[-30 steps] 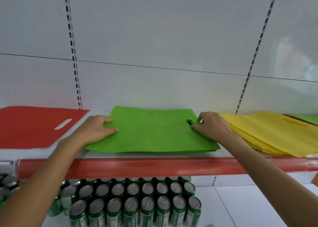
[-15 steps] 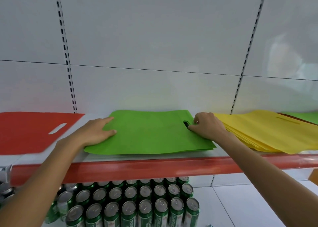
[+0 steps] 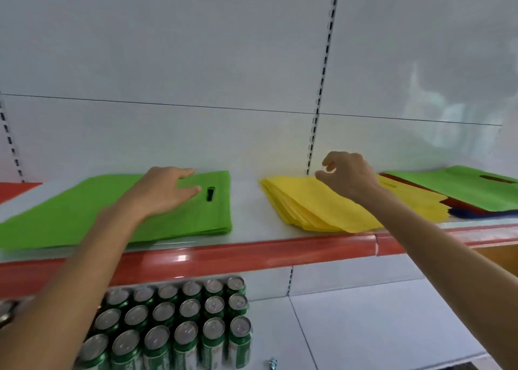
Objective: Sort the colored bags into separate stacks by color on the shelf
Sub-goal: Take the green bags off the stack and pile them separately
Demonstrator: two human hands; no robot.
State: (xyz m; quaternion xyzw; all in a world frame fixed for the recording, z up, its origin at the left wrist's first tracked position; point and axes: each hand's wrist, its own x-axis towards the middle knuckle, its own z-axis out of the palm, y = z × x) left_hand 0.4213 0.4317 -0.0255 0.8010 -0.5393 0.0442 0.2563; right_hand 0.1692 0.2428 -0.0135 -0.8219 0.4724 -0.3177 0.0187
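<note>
Left hand [image 3: 165, 193] lies flat on the green stack [image 3: 70, 218]; right hand [image 3: 349, 177] hovers empty, fingers loosely bent, over the yellow stack [image 3: 308, 207].
Both sorted stacks lie on the shelf [image 3: 252, 253], apart from each other. The unsorted pile [image 3: 462, 187], with a green bag on top, sits at the far right against the yellow stack; I cannot tell if they overlap. I judge the main risk is at the yellow stack: its layers are fanned out and its front corner reaches the shelf's red lip, so a forearm crossing it toward the unsorted pile may drag bags over the lip onto the green cans [image 3: 173, 324] below. Pulling the top green bag quickly may also carry along the red and blue bags under it.
</note>
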